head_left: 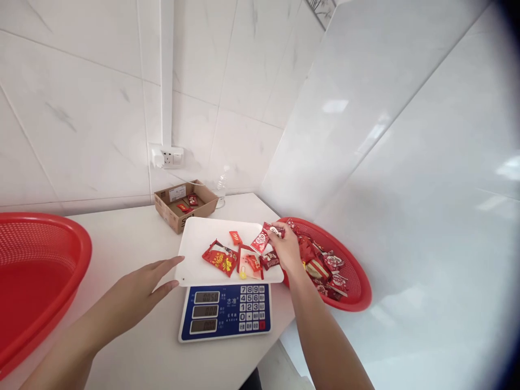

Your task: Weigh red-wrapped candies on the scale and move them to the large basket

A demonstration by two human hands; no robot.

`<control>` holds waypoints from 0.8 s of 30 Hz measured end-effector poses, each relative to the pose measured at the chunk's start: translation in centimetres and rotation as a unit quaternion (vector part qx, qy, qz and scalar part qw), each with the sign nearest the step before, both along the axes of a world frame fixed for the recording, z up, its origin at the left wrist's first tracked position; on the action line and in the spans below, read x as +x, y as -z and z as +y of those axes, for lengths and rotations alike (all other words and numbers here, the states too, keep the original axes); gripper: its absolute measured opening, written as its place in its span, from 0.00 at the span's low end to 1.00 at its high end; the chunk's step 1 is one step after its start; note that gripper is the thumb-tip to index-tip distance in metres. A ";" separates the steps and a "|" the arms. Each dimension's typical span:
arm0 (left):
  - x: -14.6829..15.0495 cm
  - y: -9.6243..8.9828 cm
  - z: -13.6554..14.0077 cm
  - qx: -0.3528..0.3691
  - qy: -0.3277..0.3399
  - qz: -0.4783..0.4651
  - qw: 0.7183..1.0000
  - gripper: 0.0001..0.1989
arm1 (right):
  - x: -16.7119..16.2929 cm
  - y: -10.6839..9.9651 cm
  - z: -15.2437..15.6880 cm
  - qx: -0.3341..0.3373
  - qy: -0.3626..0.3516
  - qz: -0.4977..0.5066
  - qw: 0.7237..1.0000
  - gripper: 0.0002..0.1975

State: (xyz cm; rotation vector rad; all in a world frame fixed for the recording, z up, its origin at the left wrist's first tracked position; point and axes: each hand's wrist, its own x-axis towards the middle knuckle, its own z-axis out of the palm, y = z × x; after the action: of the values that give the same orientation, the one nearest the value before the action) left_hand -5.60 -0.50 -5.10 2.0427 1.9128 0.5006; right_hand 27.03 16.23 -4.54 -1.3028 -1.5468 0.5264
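Observation:
My left hand (156,281) is open, fingers stretched out at the left edge of a white weighing tray (195,238); whether they touch it I cannot tell. Over the tray's right side, my right hand (287,246) has its fingers closed on red-and-white snack packets (262,238). In the tray lie a red packet with yellow print (221,257), a small orange-red packet (235,237), a pale packet with red parts (249,262) and a dark red packet (270,259). Below the tray shows the blue keypad panel of the digital scale (225,313).
At the right, a red plastic basket (361,281) holds many wrapped snacks. Another red basket (44,271) stands at the left. Behind the tray are a cardboard box (166,208) with a few packets and a clear plastic bottle (222,181). A socket (167,157) is on the tiled wall.

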 end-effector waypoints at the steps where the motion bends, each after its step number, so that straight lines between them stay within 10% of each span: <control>1: 0.0 -0.1 0.0 -0.003 -0.002 0.001 1.000 0.28 | -1.0 0.2 0.1 -0.003 -0.016 0.006 1.000 0.16; 7: 0.0 -0.7 -0.3 -0.018 -0.010 0.002 1.000 0.28 | -2.4 -0.3 -1.1 -0.011 -0.036 -0.001 0.999 0.17; 14: -0.1 -0.7 -0.2 -0.006 -0.006 -0.009 1.000 0.27 | 5.1 -0.4 -4.6 0.004 0.144 -0.144 0.979 0.21; 24: 0.9 -1.6 -0.2 -0.013 -0.012 -0.001 1.000 0.27 | 9.5 2.8 -6.1 -0.182 0.178 -0.282 0.925 0.25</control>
State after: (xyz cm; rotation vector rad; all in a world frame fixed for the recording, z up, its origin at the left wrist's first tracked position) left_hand -4.73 -0.68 -3.51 2.0052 1.9335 0.4808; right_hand 36.55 10.14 -7.34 -2.1120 -1.6495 0.2124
